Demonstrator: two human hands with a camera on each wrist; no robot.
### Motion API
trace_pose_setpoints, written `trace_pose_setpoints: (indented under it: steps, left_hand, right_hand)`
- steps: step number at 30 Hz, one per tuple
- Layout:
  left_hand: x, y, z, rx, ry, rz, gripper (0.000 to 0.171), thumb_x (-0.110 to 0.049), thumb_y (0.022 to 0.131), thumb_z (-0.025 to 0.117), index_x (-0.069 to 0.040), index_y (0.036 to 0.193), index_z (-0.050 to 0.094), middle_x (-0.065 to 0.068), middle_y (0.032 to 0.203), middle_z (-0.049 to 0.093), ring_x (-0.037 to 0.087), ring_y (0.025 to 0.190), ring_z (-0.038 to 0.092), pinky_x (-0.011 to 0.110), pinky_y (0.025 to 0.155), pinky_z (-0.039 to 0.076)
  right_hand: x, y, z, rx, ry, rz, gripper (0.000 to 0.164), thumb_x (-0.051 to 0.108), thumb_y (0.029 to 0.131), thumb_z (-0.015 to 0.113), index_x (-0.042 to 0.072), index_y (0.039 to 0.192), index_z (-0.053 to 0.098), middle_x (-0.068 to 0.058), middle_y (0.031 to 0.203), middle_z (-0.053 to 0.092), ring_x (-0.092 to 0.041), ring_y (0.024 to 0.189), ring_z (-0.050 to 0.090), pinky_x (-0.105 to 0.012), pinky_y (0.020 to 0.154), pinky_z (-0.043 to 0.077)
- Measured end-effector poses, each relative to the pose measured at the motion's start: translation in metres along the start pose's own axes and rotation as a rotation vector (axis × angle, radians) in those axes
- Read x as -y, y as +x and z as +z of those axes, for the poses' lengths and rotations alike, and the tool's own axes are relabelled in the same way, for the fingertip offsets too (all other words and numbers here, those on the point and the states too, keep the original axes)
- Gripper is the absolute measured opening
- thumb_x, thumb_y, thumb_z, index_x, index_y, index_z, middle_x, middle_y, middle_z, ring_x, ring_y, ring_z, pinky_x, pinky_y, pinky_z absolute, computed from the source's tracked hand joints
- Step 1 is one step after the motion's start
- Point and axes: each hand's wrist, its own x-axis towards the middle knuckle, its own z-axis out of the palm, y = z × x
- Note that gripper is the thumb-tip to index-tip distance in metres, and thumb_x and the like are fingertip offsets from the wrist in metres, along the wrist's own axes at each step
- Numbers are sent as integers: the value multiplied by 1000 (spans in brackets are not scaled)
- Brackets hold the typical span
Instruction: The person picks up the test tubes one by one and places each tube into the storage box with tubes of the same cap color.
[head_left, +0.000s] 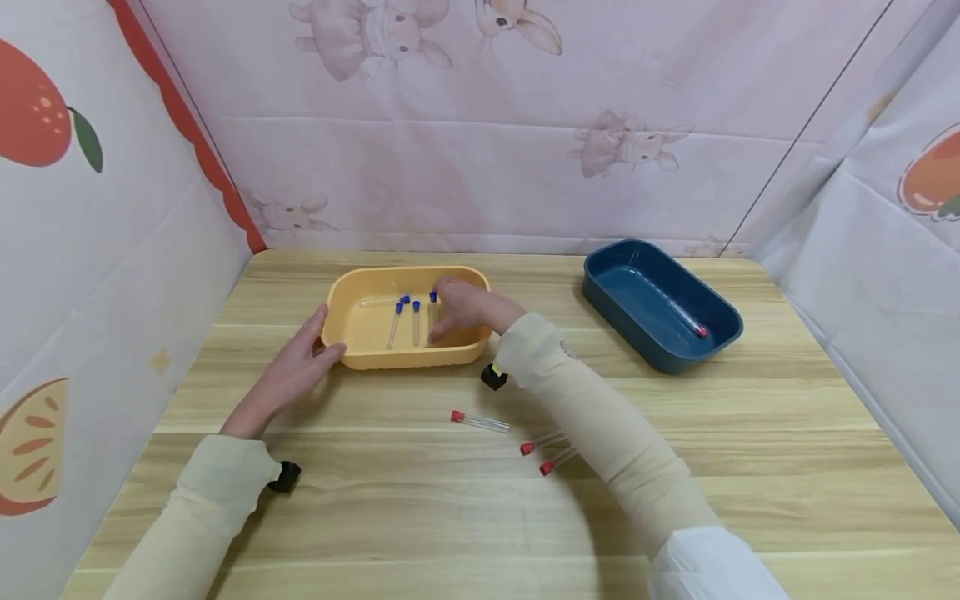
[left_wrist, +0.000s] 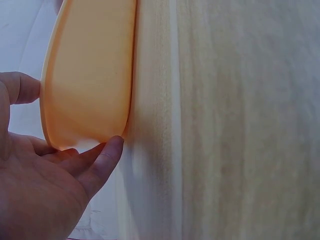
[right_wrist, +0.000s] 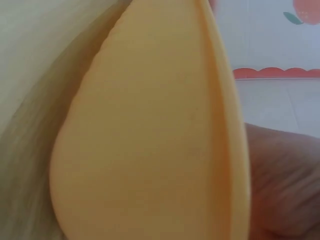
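A yellow tray [head_left: 408, 358] stands at the back left of the table. My left hand [head_left: 296, 367] holds its left end, thumb at the front corner and fingers along the side; the left wrist view shows these fingers against the tray wall [left_wrist: 92, 75]. My right hand [head_left: 468, 307] reaches over the right rim, its thumb and a finger about the two ends of a blue-capped test tube [head_left: 432, 310]. Two more blue-capped tubes lie left of it, one a test tube [head_left: 416, 323], with another blue cap [head_left: 405, 298] behind. In the right wrist view the tray wall [right_wrist: 140, 130] hides my fingertips.
A dark blue tray [head_left: 637, 312] stands at the back right with a red-capped test tube [head_left: 690, 321] inside. Three red-capped test tubes lie on the table, one at centre [head_left: 480, 421], two partly under my right forearm [head_left: 607, 417]. Printed cloth walls [head_left: 517, 183] surround the table.
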Motion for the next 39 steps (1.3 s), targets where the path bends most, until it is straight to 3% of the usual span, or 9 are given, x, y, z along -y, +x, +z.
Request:
trace_pose_setpoints:
  steps: [19,28,33,39]
  left_hand:
    - [-1,1,3,6,-17,-28,81,-28,109,48,-1,163,-6,21,171,-4,40,156,6,57,124,16]
    - [0,1,3,6,-10,-32,81,-29,109,48,-1,163,-6,20,171,-4,40,156,7,56,124,15]
    - [0,1,2,8,-10,-30,81,-30,110,47,-2,163,-7,19,171,-5,39,156,5,56,124,14]
    - [1,0,-1,14,-2,-34,81,-33,110,46,-4,163,-8,17,171,-6,38,157,4,57,124,13]
  right_hand:
    - [2,2,9,-12,-105,36,98,43,87,84,-3,157,33,-20,157,42,-31,145,41,-37,121,31]
    - [-1,4,8,-27,-78,29,89,44,93,77,-2,157,35,-19,157,42,-32,144,42,-39,120,34]
    - [-3,1,5,-102,-37,-43,72,37,100,70,-4,152,43,-20,153,48,-33,141,46,-39,118,37]
    - [-8,-9,1,-240,-17,-179,57,28,102,68,-8,144,53,-22,140,59,-32,125,58,-39,106,48]
